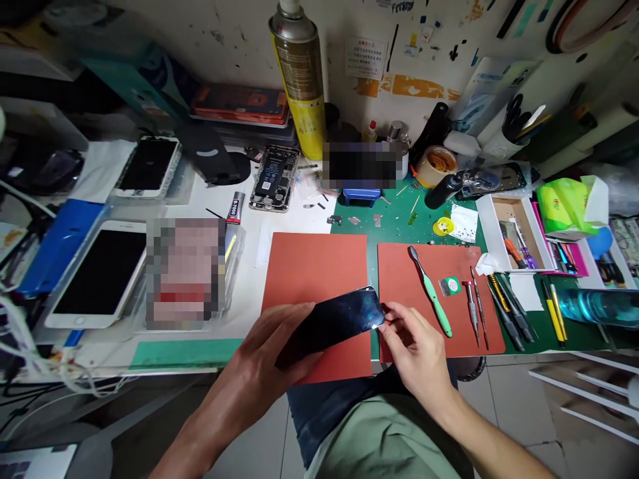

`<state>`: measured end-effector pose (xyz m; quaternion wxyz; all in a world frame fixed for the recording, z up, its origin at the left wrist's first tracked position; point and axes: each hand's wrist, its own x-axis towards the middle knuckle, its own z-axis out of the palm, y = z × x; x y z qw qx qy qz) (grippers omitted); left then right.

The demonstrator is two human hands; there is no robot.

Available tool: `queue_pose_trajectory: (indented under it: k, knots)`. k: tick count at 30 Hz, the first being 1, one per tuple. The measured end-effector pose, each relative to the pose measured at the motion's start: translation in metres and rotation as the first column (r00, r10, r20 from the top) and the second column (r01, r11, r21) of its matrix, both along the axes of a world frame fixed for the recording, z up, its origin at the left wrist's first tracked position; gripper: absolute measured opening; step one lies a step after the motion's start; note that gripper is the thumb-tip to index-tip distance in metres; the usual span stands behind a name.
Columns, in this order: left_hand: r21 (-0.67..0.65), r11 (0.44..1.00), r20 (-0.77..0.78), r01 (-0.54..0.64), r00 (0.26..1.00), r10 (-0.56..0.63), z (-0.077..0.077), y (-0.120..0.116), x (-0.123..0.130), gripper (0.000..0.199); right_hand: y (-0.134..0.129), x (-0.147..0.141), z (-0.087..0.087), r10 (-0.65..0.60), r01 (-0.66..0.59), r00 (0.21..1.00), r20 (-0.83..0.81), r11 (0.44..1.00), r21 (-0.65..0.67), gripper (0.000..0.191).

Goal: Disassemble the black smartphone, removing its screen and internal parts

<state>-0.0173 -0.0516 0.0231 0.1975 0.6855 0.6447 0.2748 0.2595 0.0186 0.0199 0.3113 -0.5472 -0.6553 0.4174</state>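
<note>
Left hand (pixel 274 339) curled round phone (pixel 332 326) — right hand (pixel 417 349), fingers bunched, at its 3 o'clock end — over red mat (pixel 317 266).

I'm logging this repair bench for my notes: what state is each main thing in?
Held phone: face dark, tilted, left hand gripping it, right hand at its far end
Phone with battery showing: opened up
White-framed phone: lying flat, screen dark
Spray can: upright
Green-handled toothbrush: lying on mat
White tool box: open, tools inside
</note>
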Motion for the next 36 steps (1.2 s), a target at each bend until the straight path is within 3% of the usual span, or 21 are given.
queue_pose_trajectory:
  k: [2,5,9,12,15,18,20,23,28,36]
  knots:
    - [0.013,1.000,0.003,0.015,1.000,-0.015,0.001,-0.001,0.000,0.055,0.003,0.003,0.000,0.100,-0.114,0.992,0.078,0.972,0.206,0.026]
    - [0.030,0.999,0.014,0.035,0.999,-0.036,0.004,0.000,0.001,0.057,0.011,0.008,0.000,0.210,-0.256,0.964,0.161,0.894,0.367,0.038]
    - [0.036,0.997,-0.002,0.061,0.998,-0.061,0.007,0.003,0.000,0.054,0.026,0.011,0.007,0.266,-0.335,0.941,0.211,0.829,0.447,0.040]
    - [0.066,0.995,-0.016,0.073,0.997,-0.072,0.007,0.006,0.000,0.050,0.034,0.010,0.016,0.272,-0.336,0.941,0.203,0.829,0.446,0.036]
    - [0.082,0.995,-0.018,0.063,0.998,-0.062,0.005,0.008,0.000,0.048,0.030,0.010,0.020,0.147,-0.194,0.977,0.154,0.911,0.363,0.025]
    - [0.059,0.997,-0.001,0.039,0.999,-0.039,0.003,0.010,0.000,0.047,0.012,0.010,0.018,-0.029,0.025,0.998,0.050,0.996,0.085,0.016]
    - [0.049,0.999,0.011,0.017,1.000,-0.018,0.001,0.011,0.001,0.045,-0.002,0.007,0.013,-0.110,0.105,0.993,-0.031,0.988,-0.116,0.021]
    - [0.055,0.998,0.030,-0.010,0.999,0.009,-0.001,0.012,0.002,0.042,-0.016,-0.001,0.008,-0.204,0.164,0.970,-0.132,0.950,-0.267,0.035]
    - [0.045,0.997,0.062,-0.058,0.996,0.056,-0.002,0.007,0.005,0.039,-0.013,-0.011,0.007,-0.261,0.193,0.948,-0.181,0.926,-0.324,0.040]
    - [0.089,0.982,0.047,-0.166,0.986,0.163,-0.005,-0.003,0.015,0.035,0.008,-0.019,0.004,-0.217,0.152,0.960,-0.176,0.934,-0.325,0.040]
